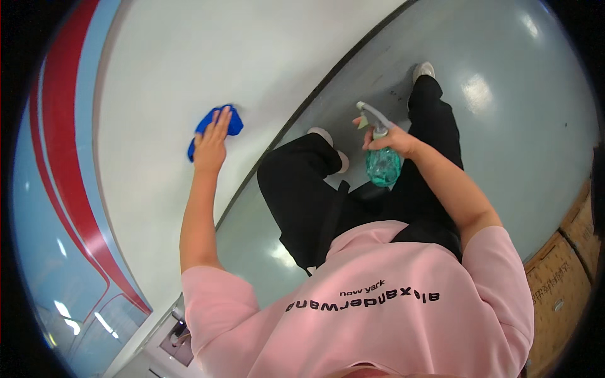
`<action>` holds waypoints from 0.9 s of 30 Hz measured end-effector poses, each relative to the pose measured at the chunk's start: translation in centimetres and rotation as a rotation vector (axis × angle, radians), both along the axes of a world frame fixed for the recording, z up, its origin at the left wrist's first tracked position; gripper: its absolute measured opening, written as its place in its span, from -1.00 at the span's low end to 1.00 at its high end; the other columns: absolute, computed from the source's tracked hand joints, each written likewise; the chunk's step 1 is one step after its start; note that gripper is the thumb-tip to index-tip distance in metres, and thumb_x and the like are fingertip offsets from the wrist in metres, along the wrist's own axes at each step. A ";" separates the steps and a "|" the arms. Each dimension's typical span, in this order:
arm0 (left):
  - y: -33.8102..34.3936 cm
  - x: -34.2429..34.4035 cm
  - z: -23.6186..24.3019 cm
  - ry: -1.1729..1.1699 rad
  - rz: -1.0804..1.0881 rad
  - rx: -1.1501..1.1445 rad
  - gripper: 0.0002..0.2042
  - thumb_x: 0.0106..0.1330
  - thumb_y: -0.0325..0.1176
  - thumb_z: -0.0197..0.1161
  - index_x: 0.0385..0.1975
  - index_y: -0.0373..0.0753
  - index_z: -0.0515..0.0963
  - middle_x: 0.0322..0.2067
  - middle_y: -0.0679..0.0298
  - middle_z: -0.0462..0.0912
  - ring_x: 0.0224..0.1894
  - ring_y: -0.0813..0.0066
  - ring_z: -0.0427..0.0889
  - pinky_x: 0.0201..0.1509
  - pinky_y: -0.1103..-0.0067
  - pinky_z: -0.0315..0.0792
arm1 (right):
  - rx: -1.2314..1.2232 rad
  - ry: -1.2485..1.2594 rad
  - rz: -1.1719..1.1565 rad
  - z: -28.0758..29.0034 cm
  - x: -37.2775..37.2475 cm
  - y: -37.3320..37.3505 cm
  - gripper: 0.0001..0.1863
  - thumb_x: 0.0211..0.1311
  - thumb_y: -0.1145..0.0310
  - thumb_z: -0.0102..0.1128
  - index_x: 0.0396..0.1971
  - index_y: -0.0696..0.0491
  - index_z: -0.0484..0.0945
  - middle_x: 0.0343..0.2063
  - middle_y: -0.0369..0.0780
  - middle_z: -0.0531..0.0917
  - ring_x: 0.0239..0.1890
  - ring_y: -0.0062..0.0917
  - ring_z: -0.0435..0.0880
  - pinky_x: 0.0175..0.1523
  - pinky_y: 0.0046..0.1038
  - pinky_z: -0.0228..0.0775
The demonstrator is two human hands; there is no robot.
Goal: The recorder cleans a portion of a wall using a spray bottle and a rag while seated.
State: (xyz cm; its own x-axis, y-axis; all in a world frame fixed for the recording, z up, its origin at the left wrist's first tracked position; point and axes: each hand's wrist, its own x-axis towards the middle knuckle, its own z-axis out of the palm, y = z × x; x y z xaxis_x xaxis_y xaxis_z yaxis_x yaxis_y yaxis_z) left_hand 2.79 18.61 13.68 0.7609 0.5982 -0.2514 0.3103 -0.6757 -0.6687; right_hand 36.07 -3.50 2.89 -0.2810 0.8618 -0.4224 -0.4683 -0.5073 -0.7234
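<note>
My left hand (212,145) lies flat on a bunched blue cloth (234,121), pressing it against a white wall panel (157,75). Its fingers are stretched out over the cloth, which shows on both sides of them. In my right hand (396,141) is a spray bottle (383,168) with a see-through green body and a pale grey trigger head. The fingers wrap round the bottle's neck, and its nozzle points up and left. The bottle is held above my lap, apart from the wall.
A glossy light-blue surface with a red stripe (66,94) curves along the left. The grey floor (504,126) meets the wall at a dark strip (334,75). Brown cartons (558,283) stand at the lower right. My legs in black trousers (296,189) are bent below me.
</note>
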 end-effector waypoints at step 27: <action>5.1 9.2 -34.7 0.298 -0.304 -0.279 -0.43 0.10 -0.44 -0.13 0.17 -0.38 -0.02 0.25 0.29 -0.08 0.29 0.36 -0.17 0.31 0.43 -0.33 | -0.259 -0.047 -0.042 -1.9 0.2 -0.3 -0.27 -0.33 0.54 0.12 0.06 0.09 0.21 -0.57 -0.32 0.49 -0.33 -0.55 0.48 -0.09 -0.49 0.23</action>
